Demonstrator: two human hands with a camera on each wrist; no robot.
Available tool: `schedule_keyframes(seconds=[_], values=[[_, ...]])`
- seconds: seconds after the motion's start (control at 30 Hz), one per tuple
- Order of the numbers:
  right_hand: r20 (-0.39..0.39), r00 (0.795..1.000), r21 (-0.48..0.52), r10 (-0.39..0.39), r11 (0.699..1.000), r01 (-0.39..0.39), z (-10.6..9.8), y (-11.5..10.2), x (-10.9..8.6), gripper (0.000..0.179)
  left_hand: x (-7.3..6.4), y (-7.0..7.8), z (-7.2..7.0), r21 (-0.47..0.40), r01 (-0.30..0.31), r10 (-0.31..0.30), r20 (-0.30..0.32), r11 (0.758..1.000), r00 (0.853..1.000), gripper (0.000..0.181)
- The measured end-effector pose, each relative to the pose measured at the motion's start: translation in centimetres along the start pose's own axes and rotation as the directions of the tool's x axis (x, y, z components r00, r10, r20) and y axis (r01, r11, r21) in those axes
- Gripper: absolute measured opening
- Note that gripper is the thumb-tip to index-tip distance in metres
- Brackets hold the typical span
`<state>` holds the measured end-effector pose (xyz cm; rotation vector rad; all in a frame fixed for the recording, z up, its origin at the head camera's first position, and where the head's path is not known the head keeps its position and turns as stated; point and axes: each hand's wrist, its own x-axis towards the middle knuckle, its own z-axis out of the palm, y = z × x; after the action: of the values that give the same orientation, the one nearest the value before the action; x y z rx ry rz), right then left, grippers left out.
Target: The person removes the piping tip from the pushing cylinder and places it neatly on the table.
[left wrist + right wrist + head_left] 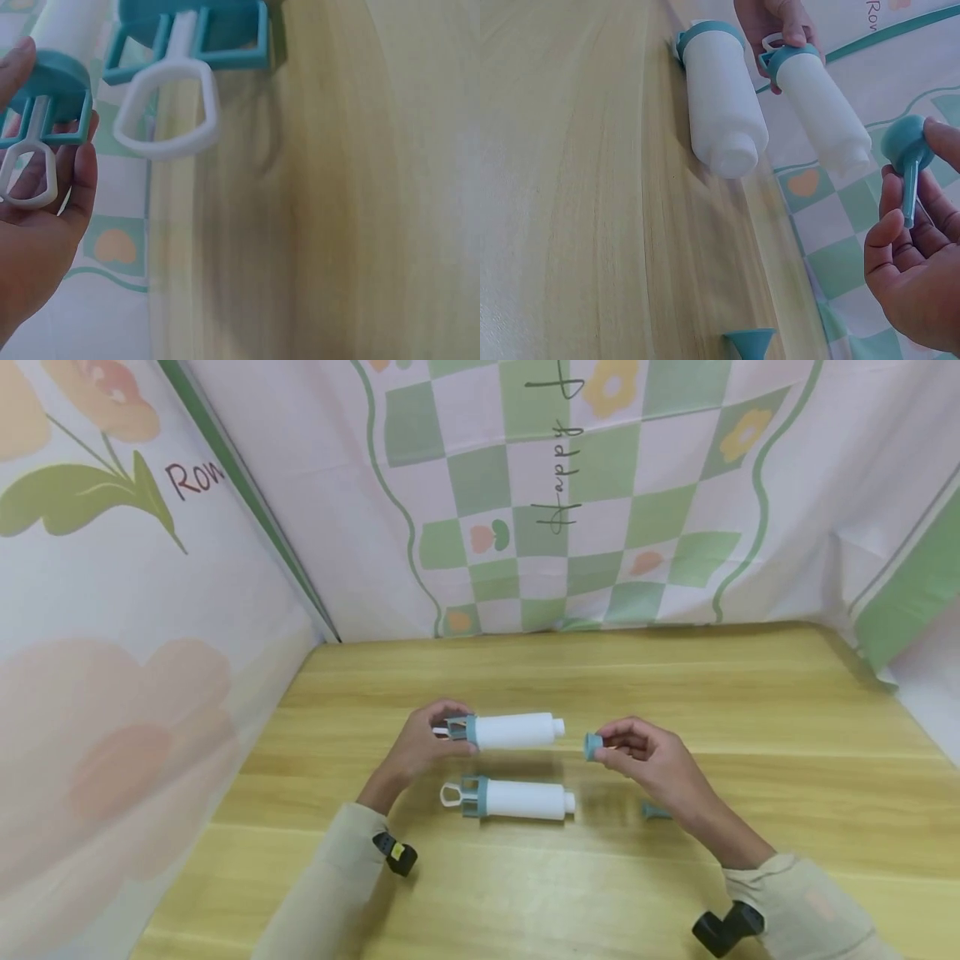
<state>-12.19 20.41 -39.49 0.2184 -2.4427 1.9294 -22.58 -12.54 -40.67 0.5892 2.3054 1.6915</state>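
Note:
My left hand [414, 745] grips the teal collar end of a white cylinder [516, 730], a syringe-like tube with a white ring handle and a narrow neck pointing right. The tube is held above the table, seen from its ring end in the left wrist view. My right hand [660, 768] pinches a teal nozzle [592, 746] between thumb and fingers, its wide end facing the tube's neck, a small gap apart. In the right wrist view this nozzle [906, 146] shows a round cup and thin spout. A second white cylinder [525, 799] of the same form lies nearer the front.
Another teal nozzle [655, 811], funnel-shaped, lies on the wooden table [525, 893], partly hidden behind my right hand in the head view. Printed cloth [480, 477] hangs along the back, with more on both sides.

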Motion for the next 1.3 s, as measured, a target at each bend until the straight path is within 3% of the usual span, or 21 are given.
schedule_keyframes(seconds=[0.53,0.7,1.3], values=[[0.02,1.0,0.019,-0.016,1.0,0.016,0.0,0.1,-0.2,0.034,1.5,-2.0,-0.2,0.011,0.026,-0.026,-0.013,1.0,1.0,0.047],[0.019,0.999,0.005,-0.025,1.0,0.025,-0.3,0.2,-0.5,0.032,2.1,-2.7,0.2,0.003,0.025,-0.025,0.027,1.0,0.999,0.049],[0.028,0.999,-0.005,-0.029,1.0,0.03,0.1,0.1,0.1,0.032,2.8,-2.8,0.3,0.038,0.046,-0.048,0.05,0.998,0.998,0.046]])
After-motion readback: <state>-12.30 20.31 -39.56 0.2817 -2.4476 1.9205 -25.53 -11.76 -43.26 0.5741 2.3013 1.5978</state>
